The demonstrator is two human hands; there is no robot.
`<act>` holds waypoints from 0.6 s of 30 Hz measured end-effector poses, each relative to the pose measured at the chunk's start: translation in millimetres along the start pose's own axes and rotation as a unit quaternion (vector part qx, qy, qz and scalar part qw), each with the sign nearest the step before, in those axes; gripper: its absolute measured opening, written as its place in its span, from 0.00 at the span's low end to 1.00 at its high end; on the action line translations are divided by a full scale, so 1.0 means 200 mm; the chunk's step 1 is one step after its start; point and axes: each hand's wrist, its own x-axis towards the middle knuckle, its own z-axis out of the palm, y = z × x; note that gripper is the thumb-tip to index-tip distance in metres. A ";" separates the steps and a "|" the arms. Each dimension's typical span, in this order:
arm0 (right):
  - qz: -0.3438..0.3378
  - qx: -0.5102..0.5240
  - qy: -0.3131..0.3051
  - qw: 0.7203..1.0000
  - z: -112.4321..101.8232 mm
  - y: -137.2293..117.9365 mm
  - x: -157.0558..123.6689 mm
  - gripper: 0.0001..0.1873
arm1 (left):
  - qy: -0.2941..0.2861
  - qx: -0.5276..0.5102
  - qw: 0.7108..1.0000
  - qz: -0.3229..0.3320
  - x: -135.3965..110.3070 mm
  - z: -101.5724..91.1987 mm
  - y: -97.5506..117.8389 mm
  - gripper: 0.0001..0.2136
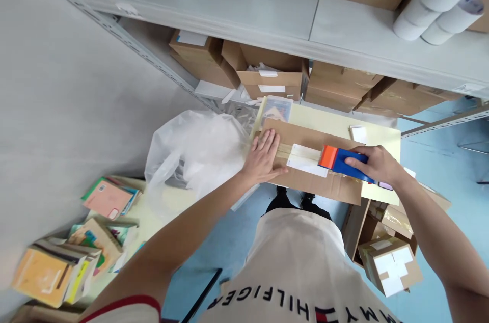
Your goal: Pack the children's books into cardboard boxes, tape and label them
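A flat cardboard box (301,132) lies across the pale yellow table, with a strip of tape along its middle and a white label (301,157) on top. My left hand (263,155) rests flat on the box's left end, fingers stretched out. My right hand (376,162) is closed around a blue and orange tape dispenser (346,162). The dispenser's orange end sits over the right edge of the label. Its underside is hidden.
Beyond the table (382,144) stands a grey shelf (229,2) with cardboard boxes and white rolls (431,7). A white plastic bag (194,144) lies left of the box. Books (107,198) are stacked at lower left; a carton (391,262) sits at lower right.
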 end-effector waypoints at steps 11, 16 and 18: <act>0.064 0.049 -0.046 0.996 0.04 0.83 -0.27 0.23 | -0.025 0.049 0.997 -0.048 0.04 0.00 0.02 0.54; 0.020 0.084 -0.015 0.996 0.20 0.86 -0.21 0.24 | -0.093 0.060 0.994 0.001 0.19 0.03 0.50 0.61; 0.008 0.102 -0.002 0.995 0.24 0.86 -0.20 0.24 | -0.122 0.039 0.985 0.114 0.28 0.08 0.77 0.62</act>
